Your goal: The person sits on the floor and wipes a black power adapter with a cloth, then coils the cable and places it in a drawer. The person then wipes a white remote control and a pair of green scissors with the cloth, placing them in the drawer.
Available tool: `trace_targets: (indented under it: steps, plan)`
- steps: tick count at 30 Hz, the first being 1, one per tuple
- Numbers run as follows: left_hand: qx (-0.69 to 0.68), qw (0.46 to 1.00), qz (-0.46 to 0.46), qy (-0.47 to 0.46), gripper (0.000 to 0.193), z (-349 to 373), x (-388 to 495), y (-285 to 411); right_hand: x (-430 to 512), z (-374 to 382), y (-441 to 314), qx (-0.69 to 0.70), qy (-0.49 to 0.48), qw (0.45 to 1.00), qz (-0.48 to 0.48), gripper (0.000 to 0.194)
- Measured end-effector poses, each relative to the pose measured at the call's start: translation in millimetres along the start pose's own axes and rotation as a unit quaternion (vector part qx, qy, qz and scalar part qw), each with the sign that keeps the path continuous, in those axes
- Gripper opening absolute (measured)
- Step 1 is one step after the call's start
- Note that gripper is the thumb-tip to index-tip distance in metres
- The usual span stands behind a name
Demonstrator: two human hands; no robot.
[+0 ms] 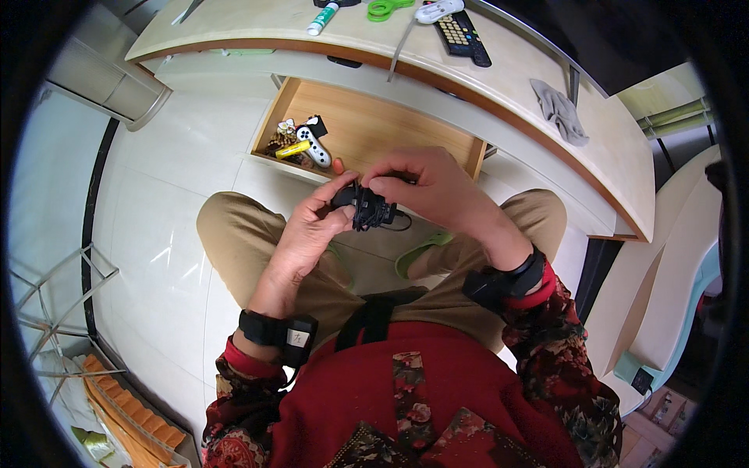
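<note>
Above the near edge of an open wooden drawer [374, 126], my left hand [319, 219] holds a black device wrapped in its thin black cable [368, 207]. My right hand [430, 187] is at the upper right of this bundle, thumb and fingertips bent together at the cable; whether they pinch a strand is hard to tell. In the drawer's left corner lie a white game controller [314, 147], a yellow tube [292, 150], a brown beaded item [281, 140] and a small black object [316, 124]. A small orange-red item [337, 166] lies near my left fingertips.
On the desk [246, 23] lie a glue stick [322, 19], green-handled scissors [386, 8], a remote control [462, 36], a white power strip or plug [439, 10] and a grey cloth [559, 111]. A metal wire rack [55, 310] stands at the left, a pale chair [638, 292] at the right.
</note>
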State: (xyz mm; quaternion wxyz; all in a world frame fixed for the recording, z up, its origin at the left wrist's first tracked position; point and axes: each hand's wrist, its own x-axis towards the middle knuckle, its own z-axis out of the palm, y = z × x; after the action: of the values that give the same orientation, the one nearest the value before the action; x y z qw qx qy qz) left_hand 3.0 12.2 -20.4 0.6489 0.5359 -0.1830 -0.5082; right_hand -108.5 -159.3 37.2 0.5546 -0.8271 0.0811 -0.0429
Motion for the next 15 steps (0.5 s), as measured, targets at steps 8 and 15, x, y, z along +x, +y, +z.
trace_targets:
  steps: [8, 15]
  plan:
    - [-0.097, 0.995, 0.003, -0.037, 0.042, -9.3, 0.9, 0.7, -10.3, -3.2, -0.4, 0.147, -0.034, 0.989, -0.002, 0.027]
    - [-0.153, 0.986, -0.018, -0.065, 0.042, -13.9, -2.2, 2.0, -6.9, 0.5, 5.2, 0.263, -0.041, 0.964, -0.009, 0.022]
